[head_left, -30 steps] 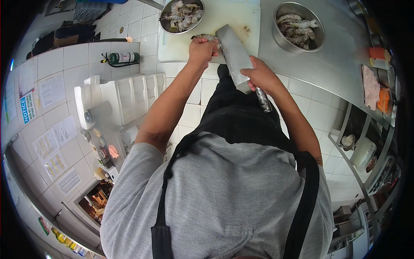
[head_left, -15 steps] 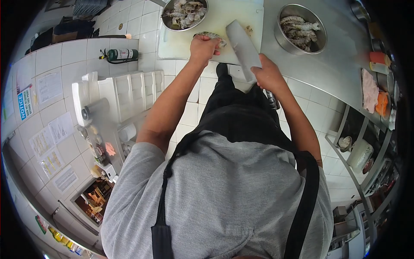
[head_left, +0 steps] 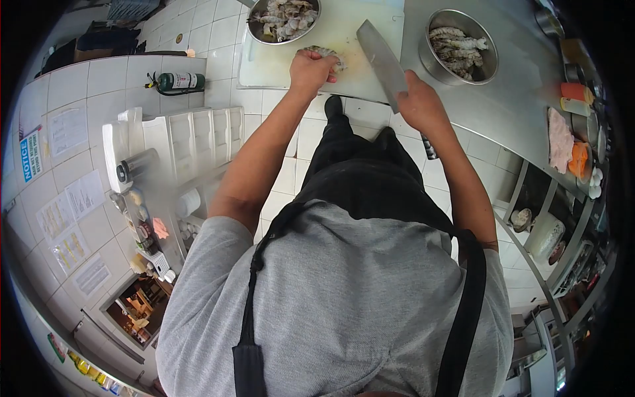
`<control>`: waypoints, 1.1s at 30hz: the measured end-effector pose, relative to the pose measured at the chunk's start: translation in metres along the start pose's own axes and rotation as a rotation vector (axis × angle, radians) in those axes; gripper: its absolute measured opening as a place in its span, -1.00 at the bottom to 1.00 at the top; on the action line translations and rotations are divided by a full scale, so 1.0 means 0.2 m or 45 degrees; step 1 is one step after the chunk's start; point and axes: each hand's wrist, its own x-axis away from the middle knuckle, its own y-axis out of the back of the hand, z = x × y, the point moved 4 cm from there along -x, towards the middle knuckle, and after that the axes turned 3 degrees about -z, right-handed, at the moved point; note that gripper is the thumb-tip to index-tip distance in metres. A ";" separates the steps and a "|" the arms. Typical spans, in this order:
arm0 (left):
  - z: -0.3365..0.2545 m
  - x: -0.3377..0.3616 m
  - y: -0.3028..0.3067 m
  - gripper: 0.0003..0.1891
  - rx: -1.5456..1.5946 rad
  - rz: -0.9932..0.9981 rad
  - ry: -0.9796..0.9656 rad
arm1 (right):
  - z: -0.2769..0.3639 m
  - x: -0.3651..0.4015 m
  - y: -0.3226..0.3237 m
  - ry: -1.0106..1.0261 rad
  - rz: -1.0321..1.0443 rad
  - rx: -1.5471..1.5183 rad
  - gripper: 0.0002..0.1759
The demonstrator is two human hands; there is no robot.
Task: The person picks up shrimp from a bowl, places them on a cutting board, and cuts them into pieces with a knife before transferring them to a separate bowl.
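Observation:
My left hand (head_left: 312,73) is closed on a shrimp (head_left: 338,63), grey and in its shell, pressed at the surface of the white cutting board (head_left: 264,71). Most of the shrimp is hidden by my fingers. My right hand (head_left: 422,102) grips the handle of a broad cleaver (head_left: 380,59), whose blade slants up and left over the board's right part, apart from the shrimp. The handle's end (head_left: 430,147) shows below my wrist. Behind my left hand stands a metal bowl (head_left: 259,37) of shrimp pieces. To the right is a round metal pot (head_left: 493,63) with several whole shrimp (head_left: 460,47).
The board lies on a steel counter (head_left: 522,106). A pink cloth (head_left: 559,139) and an orange cloth (head_left: 581,162) lie at the counter's right edge. White lidded bins (head_left: 192,142) stand to my left, below a wall-mounted green fire extinguisher (head_left: 177,82).
My right hand has shifted right and slightly up with the cleaver, and the blade has moved away from the shrimp. My left hand keeps its hold on the shrimp. The view has shifted slightly.

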 end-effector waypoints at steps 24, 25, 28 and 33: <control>-0.07 0.14 0.05 -0.64 -0.444 0.282 -0.248 | 0.12 0.03 0.02 0.155 0.144 0.363 -0.64; -0.07 0.13 0.08 -0.64 -0.443 0.280 -0.249 | 0.13 0.01 0.07 0.150 0.107 0.335 -0.65; -0.12 0.15 0.10 -0.68 -0.834 0.152 -0.792 | 0.11 0.01 0.10 0.100 0.102 0.280 -0.62; -0.12 0.14 -0.02 -0.71 -1.152 0.093 -1.174 | 0.03 0.02 0.09 0.059 0.175 0.209 -0.56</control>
